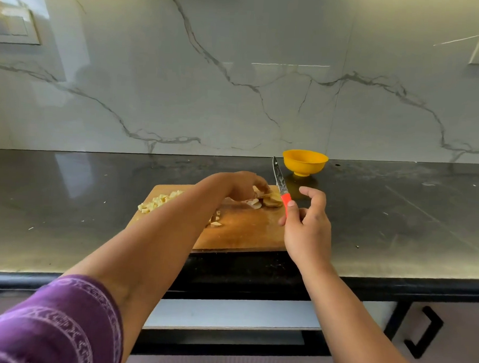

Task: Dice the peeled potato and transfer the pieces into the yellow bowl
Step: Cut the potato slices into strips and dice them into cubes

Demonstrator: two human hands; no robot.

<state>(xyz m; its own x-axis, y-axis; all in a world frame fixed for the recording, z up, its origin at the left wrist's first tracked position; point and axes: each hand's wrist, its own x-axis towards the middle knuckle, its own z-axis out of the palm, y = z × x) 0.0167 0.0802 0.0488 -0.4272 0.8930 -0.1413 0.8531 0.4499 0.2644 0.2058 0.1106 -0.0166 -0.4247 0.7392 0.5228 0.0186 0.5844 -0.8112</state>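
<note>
Dicing is under way: the left hand (242, 185) pinches potato slices (267, 200) at the cutting board's (244, 233) far corner. Just beside that corner, the right hand (303, 222) grips the knife (280, 187), blade raised; diced pieces (158, 201) lie at the board's left end, the yellow bowl (305, 161) beyond it. Next, I'd judge, the slices need steadying for cross-cuts.

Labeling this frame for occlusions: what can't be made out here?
All head view:
- Inside of the yellow bowl: its near wall hides the bottom, so contents unknown.
- Left hand fingertips: turned away over the potato slices, grip unclear.
- Diced pile: the left forearm covers its right end.
- Cutting board: near-left corner hidden by the same forearm.
- Knife handle: mostly hidden inside the right hand.
</note>
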